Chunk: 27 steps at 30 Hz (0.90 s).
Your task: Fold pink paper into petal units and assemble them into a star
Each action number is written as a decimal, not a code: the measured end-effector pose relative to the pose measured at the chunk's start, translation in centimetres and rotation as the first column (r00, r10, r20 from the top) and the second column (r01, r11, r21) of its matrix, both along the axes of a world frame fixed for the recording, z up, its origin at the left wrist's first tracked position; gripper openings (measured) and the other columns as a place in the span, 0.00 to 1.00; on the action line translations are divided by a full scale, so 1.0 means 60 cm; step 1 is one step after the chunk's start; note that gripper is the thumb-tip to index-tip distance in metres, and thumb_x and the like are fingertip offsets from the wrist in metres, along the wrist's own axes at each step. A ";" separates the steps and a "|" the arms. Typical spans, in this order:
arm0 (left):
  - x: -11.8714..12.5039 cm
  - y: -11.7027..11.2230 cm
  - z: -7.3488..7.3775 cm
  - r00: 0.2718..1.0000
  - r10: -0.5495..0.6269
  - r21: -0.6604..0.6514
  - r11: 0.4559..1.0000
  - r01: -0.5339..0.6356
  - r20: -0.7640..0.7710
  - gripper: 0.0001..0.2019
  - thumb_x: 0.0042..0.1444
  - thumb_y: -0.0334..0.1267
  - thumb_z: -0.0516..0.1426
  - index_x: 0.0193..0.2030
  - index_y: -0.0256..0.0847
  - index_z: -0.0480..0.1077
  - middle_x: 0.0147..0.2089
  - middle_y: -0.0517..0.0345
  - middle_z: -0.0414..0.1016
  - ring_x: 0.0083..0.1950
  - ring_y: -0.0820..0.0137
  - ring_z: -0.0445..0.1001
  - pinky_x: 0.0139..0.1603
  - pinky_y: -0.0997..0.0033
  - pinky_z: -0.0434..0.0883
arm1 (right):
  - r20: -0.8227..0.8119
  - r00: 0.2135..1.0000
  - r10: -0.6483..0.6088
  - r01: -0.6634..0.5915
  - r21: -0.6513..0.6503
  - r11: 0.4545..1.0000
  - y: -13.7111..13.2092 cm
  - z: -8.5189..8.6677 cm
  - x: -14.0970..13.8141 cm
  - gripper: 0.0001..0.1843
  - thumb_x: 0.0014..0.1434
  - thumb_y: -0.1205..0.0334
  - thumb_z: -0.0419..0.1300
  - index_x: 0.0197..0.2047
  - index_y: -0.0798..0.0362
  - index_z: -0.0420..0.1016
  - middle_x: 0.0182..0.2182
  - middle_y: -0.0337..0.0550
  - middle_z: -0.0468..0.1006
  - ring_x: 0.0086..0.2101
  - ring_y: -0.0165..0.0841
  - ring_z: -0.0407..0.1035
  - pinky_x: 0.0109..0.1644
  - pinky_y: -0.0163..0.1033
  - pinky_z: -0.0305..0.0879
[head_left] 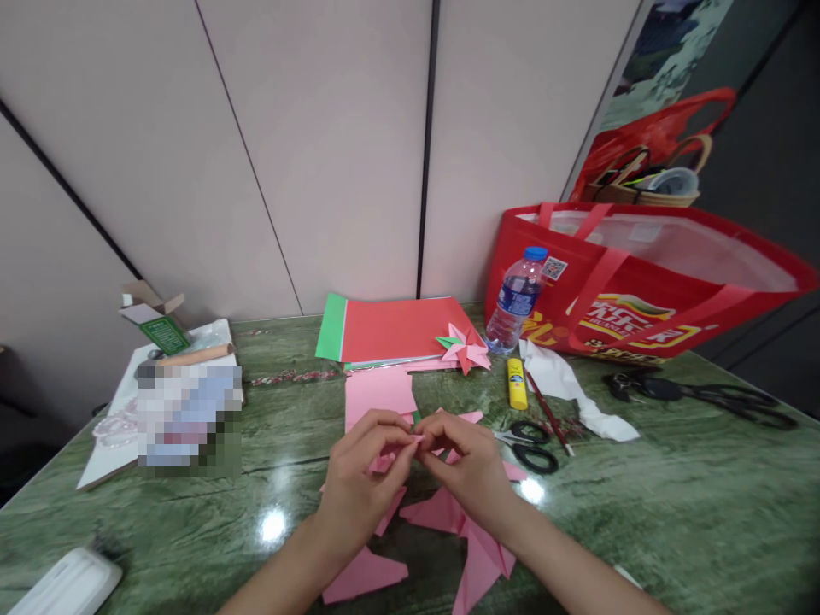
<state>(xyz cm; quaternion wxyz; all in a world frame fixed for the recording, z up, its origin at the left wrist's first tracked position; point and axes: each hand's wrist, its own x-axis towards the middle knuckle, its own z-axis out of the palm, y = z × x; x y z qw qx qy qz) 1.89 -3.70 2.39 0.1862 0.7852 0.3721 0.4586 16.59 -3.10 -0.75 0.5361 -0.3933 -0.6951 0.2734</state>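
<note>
My left hand and my right hand meet over the green marble table, both pinching one small piece of folded pink paper between fingertips. Under and around my hands lie several pink paper pieces, some folded to points. A flat pink sheet lies just beyond my hands. Farther back a finished pink paper flower rests on a stack of red and green paper.
Black scissors, a red pencil and a yellow glue stick lie right of my hands. A water bottle, a red tote bag, white crumpled paper and larger black scissors stand behind. A small box sits left.
</note>
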 end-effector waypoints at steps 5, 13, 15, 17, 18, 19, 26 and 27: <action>0.000 0.004 -0.005 0.999 0.029 0.052 0.998 -0.027 -0.025 0.02 0.51 0.29 0.56 0.30 0.37 0.69 0.33 0.54 0.71 0.37 0.70 0.72 0.37 0.72 0.69 | -0.142 0.990 0.022 -0.038 -0.112 0.993 -0.002 0.000 -0.001 0.04 0.49 0.68 0.59 0.30 0.53 0.66 0.27 0.40 0.73 0.28 0.29 0.71 0.32 0.33 0.70; -0.005 0.011 -0.008 0.995 0.006 0.178 0.984 0.013 -0.101 0.06 0.53 0.25 0.53 0.34 0.39 0.68 0.34 0.53 0.71 0.37 0.71 0.71 0.37 0.72 0.70 | -0.091 0.996 0.013 -0.018 -0.051 0.999 -0.004 0.005 0.001 0.02 0.52 0.66 0.59 0.32 0.52 0.69 0.28 0.42 0.74 0.28 0.30 0.71 0.31 0.33 0.71; -0.009 0.013 -0.009 0.991 0.012 0.211 0.977 0.017 -0.135 0.07 0.53 0.25 0.52 0.36 0.38 0.68 0.36 0.53 0.71 0.38 0.71 0.71 0.38 0.72 0.70 | -0.128 0.992 0.006 -0.010 -0.036 0.999 -0.004 0.006 0.003 0.04 0.52 0.66 0.59 0.33 0.52 0.68 0.30 0.43 0.75 0.28 0.30 0.71 0.32 0.34 0.71; -0.014 0.015 -0.012 0.983 0.032 0.251 0.968 0.014 -0.181 0.07 0.54 0.25 0.52 0.37 0.38 0.67 0.37 0.52 0.71 0.39 0.70 0.71 0.39 0.71 0.70 | -0.098 0.995 -0.009 0.014 0.054 0.998 -0.004 0.007 0.007 0.03 0.53 0.68 0.58 0.33 0.51 0.68 0.30 0.43 0.75 0.30 0.31 0.72 0.32 0.35 0.71; -0.016 0.015 -0.014 0.977 0.041 0.272 0.962 0.018 -0.210 0.08 0.54 0.25 0.51 0.38 0.38 0.67 0.37 0.52 0.71 0.40 0.70 0.70 0.40 0.70 0.70 | -0.054 0.998 -0.020 0.027 0.120 0.992 -0.003 0.007 0.009 0.03 0.53 0.69 0.57 0.32 0.51 0.68 0.30 0.44 0.75 0.31 0.32 0.71 0.33 0.36 0.70; -0.019 0.016 -0.016 0.968 0.046 0.292 0.956 0.029 -0.246 0.08 0.54 0.25 0.51 0.39 0.38 0.66 0.38 0.52 0.70 0.40 0.70 0.70 0.40 0.69 0.70 | -0.004 0.999 -0.035 0.035 0.187 0.982 -0.003 0.007 0.011 0.04 0.54 0.70 0.56 0.32 0.51 0.69 0.30 0.44 0.76 0.32 0.33 0.71 0.34 0.37 0.70; -0.025 0.007 -0.015 0.904 0.074 0.394 0.913 0.108 -0.421 0.09 0.55 0.24 0.50 0.41 0.33 0.66 0.38 0.47 0.70 0.40 0.66 0.69 0.38 0.65 0.69 | 0.228 0.966 -0.124 0.030 0.376 0.926 0.000 -0.002 0.024 0.10 0.57 0.72 0.52 0.37 0.51 0.72 0.33 0.44 0.77 0.34 0.31 0.71 0.39 0.36 0.69; -0.025 0.006 -0.013 0.897 0.080 0.402 0.909 0.114 -0.434 0.09 0.55 0.24 0.50 0.41 0.33 0.66 0.39 0.47 0.70 0.40 0.65 0.69 0.38 0.65 0.69 | 0.251 0.959 -0.130 0.024 0.387 0.922 -0.001 -0.002 0.025 0.10 0.57 0.72 0.52 0.38 0.51 0.72 0.33 0.45 0.76 0.34 0.31 0.71 0.39 0.35 0.69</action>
